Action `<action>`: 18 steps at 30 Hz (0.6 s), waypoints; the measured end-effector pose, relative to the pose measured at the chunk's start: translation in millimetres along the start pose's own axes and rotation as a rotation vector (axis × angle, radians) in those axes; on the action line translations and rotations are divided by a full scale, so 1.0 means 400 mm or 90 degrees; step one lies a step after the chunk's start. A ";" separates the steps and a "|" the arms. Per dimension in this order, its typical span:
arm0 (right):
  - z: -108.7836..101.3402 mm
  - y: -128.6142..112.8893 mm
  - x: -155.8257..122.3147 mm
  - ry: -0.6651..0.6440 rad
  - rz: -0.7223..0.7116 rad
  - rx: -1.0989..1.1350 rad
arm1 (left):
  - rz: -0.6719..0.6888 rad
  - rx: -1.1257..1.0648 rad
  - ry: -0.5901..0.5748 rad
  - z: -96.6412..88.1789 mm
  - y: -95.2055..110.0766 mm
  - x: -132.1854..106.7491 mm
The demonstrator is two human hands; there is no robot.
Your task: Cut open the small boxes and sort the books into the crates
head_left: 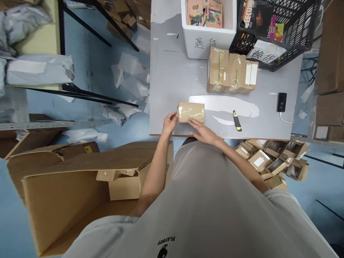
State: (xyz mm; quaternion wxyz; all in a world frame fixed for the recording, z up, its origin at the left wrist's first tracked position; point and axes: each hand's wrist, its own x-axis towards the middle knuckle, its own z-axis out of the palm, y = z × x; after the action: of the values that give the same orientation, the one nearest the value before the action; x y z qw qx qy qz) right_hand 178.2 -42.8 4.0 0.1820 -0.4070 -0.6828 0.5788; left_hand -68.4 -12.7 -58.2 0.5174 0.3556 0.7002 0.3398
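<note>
A small taped cardboard box (191, 111) lies near the front edge of the grey table (174, 71). My left hand (170, 123) grips the box's left end, fingers curled on its side. Against the box's near edge rests my right hand (202, 132), fingers stretched out flat and touching it. A yellow and black utility knife (237, 120) lies on the table to the right of my hands.
Behind stand a row of taped boxes (232, 71), a white foam bin (208, 30) and a black crate (276, 28). A phone (281, 101) lies at right. A big open carton (80, 186) sits on the floor at left, opened small boxes (274, 161) at right.
</note>
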 end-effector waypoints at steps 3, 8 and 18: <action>-0.055 0.011 -0.070 0.144 0.051 0.015 | -0.035 0.006 -0.012 0.010 0.011 0.005; -0.124 0.092 -0.133 0.427 0.205 0.055 | -0.077 0.017 -0.061 0.067 0.004 0.026; -0.121 0.204 -0.127 0.471 0.267 0.175 | -0.040 0.117 -0.143 0.168 0.007 -0.002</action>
State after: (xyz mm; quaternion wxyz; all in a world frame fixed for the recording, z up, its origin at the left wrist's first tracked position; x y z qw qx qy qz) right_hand 271.8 -50.6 -48.4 0.3449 -0.6885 -0.3911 0.5041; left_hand -2.7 -4.6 -71.0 0.5686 0.4149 0.6767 0.2158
